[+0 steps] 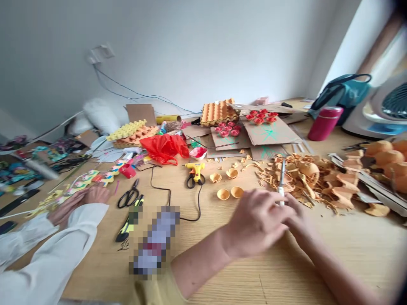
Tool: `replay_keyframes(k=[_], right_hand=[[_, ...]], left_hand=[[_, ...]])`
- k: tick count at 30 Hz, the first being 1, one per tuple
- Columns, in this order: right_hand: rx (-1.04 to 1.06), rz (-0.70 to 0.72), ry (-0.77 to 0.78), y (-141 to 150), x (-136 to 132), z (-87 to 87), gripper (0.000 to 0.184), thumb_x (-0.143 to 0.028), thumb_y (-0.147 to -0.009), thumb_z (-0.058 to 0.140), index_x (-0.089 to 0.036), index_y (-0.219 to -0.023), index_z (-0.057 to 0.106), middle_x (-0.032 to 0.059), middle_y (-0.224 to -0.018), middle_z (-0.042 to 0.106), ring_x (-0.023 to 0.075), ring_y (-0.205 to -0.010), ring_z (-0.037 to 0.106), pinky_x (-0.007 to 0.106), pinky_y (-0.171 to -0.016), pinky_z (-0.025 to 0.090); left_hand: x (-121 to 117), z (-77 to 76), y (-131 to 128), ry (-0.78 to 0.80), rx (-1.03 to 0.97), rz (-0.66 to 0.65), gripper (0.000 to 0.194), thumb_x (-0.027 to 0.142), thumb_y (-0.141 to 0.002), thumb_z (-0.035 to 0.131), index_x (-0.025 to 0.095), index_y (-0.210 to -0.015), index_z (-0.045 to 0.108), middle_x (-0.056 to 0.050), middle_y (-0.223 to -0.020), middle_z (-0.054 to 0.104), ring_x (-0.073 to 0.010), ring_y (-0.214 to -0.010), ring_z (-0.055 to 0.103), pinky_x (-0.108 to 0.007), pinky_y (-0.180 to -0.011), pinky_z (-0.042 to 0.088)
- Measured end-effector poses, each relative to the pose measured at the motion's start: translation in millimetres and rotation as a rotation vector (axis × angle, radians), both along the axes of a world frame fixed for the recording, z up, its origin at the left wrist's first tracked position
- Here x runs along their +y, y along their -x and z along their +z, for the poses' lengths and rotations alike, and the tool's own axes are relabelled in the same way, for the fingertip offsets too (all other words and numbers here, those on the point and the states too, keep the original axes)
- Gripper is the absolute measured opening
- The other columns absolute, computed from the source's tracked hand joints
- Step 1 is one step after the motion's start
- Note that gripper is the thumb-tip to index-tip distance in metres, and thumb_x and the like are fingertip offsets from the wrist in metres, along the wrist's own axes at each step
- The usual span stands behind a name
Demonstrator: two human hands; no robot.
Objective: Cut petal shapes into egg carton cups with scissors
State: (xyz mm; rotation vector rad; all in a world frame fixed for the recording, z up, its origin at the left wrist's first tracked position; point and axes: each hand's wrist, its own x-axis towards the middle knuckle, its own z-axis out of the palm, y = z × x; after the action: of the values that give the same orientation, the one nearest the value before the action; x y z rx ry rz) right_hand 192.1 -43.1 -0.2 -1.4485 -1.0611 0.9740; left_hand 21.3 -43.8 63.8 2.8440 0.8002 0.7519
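Note:
In the head view, my left hand [257, 222] is closed, its fingers curled against my right hand [297, 216]. A slim pointed blade with a white handle [281, 190] rises between them, pointing away from me. Its lower end disappears among my fingers; my right hand seems closed around it. Whether it is scissors or a knife does not show. Anything inside my left hand is hidden. Just left of my hands sit small orange cups cut from egg carton, one [223, 194] beside another [237, 192]. Two stacked petal-like cups [215, 177] lie behind them.
Carton scraps [308, 169] heap beyond my right hand. A yellow glue gun [194, 169], black-handled scissors [129, 197] and a pixelated object [157, 241] lie left. Red paper flowers [261, 116] stand on cardboard. A pink bottle [324, 123] stands far right; another person's hands [79, 201] work left.

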Motion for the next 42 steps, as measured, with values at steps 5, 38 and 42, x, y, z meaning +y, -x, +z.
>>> replay_keyframes(k=[5, 38, 42], right_hand=[[0.252, 0.157, 0.045, -0.1, 4.2, -10.1, 0.054, -0.053, -0.052, 0.087, -0.02, -0.083, 0.058, -0.0018, -0.061, 0.059, 0.0159, -0.056, 0.055, 0.027, -0.051, 0.044], [-0.07, 0.809, 0.029, 12.5, -26.0, -13.5, 0.049, -0.069, -0.088, 0.047, -0.02, -0.081, 0.049, -0.0019, -0.069, 0.05, 0.0135, -0.063, 0.043, 0.026, -0.058, 0.037], [-0.08, 0.788, 0.033, 13.2, -26.5, -13.6, 0.046, -0.065, -0.089, 0.048, -0.02, -0.079, 0.049, -0.0023, -0.068, 0.048, 0.0131, -0.062, 0.042, 0.025, -0.057, 0.036]], left_hand=[[21.4, -21.9, 14.1, -0.07, 0.023, 0.009, 0.015, 0.018, -0.094, 0.052, 0.02, -0.096, 0.066, -0.005, -0.108, 0.068, -0.0214, -0.096, 0.057, -0.039, -0.084, 0.041], [30.9, -53.5, 23.3, 1.792, -1.847, 0.024, 0.008, 0.015, -0.081, 0.073, 0.01, -0.083, 0.068, -0.005, -0.074, 0.068, -0.0103, -0.067, 0.066, -0.018, -0.058, 0.055], [28.7, -56.4, 21.5, 1.804, -1.834, 0.009, 0.015, 0.017, -0.073, 0.08, 0.009, -0.079, 0.068, -0.004, -0.072, 0.068, -0.0104, -0.066, 0.065, -0.019, -0.058, 0.055]])
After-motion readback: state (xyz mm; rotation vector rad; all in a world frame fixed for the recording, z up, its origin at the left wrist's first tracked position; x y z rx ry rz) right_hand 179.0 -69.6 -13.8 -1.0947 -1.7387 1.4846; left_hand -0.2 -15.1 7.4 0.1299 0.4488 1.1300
